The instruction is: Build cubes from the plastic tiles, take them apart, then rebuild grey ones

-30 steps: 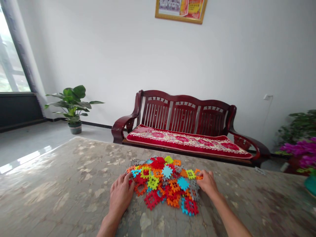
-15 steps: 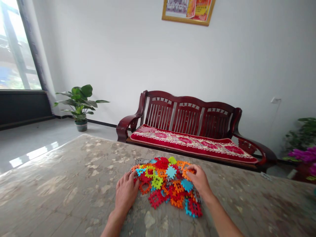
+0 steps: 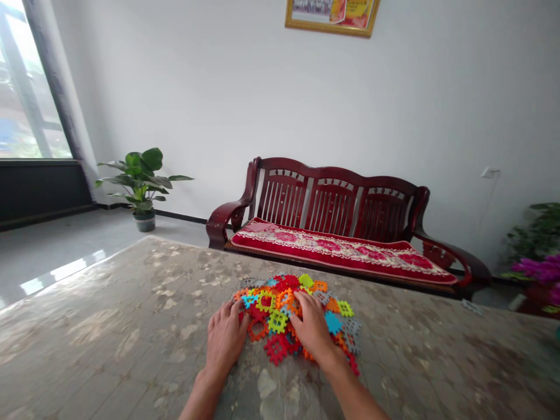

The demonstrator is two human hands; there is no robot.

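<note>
The table stretched bare and wide to the left, its far edge running before the wooden bench. The pile of toy tiles lay mid-table, just short of that edge. The right hand had crossed from the pile's right rim onto its middle, fingers spread flat, gripping nothing. The left hand stayed flat, open, at the pile's left rim.

So the table has this greyish-beige marbled top with a bit of a glossy sheen. Sitting right on it, toward the far edge, is a heap of colourful interlocking plastic tiles in red, orange, green, blue and grey. Both hands lie on the heap too.
</note>
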